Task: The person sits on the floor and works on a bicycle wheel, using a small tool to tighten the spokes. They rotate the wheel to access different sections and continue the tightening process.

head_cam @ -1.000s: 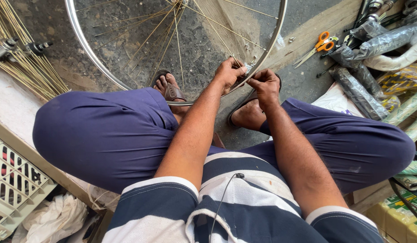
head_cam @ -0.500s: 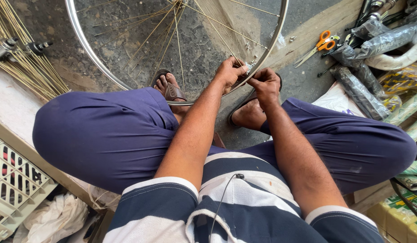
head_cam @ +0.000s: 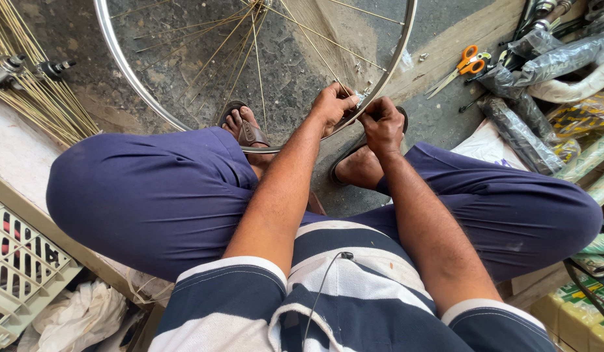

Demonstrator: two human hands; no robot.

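Observation:
A silver bicycle wheel rim (head_cam: 122, 68) with thin brass-coloured spokes (head_cam: 243, 49) stands on the ground between my knees. My left hand (head_cam: 334, 104) grips the rim's near edge, thumb and fingers wrapped over it. My right hand (head_cam: 382, 122) is closed right beside it on the same stretch of rim, pinching something small that I cannot make out. Both hands touch each other at the rim. My feet in brown sandals (head_cam: 246, 130) rest under the wheel.
A bundle of loose spokes (head_cam: 28, 85) and two hubs (head_cam: 28, 67) lie at the left. Orange-handled scissors (head_cam: 461, 65) lie at the upper right, beside wrapped bicycle parts (head_cam: 530, 133). A white plastic crate (head_cam: 21, 270) stands at the lower left, above crumpled cloth.
Both hands stay at the same spot on the rim; my right hand's fingers have shifted slightly. The wheel has not visibly turned.

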